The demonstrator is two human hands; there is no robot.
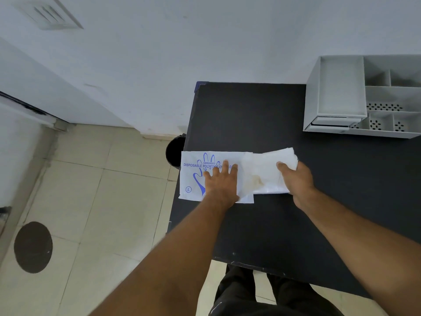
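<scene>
The person is standing at the near left corner of a black table [250, 115], working on a white glove packet [193, 179] printed in blue that is lying flat at the table's left edge, its left end just overhanging. The left hand [222, 181] is pressing down on the packet with fingers spread and straight, palm flat; this looks meant to pin the thin plastic so it is not sliding along with whatever is moving through its open right end. There a stack of gloves [262, 172], translucent white with a faint brownish mark, is sticking halfway out of the packet and resting on the tabletop. The right hand [296, 179] is gripping the far end of that stack, thumb on top and fingers curled under its edge. Whether the stack is being drawn out or fed in cannot be told. A grey organiser [341, 92] is sitting well apart at the back right, and a dark bin [175, 151] is standing on the floor beside the table.
</scene>
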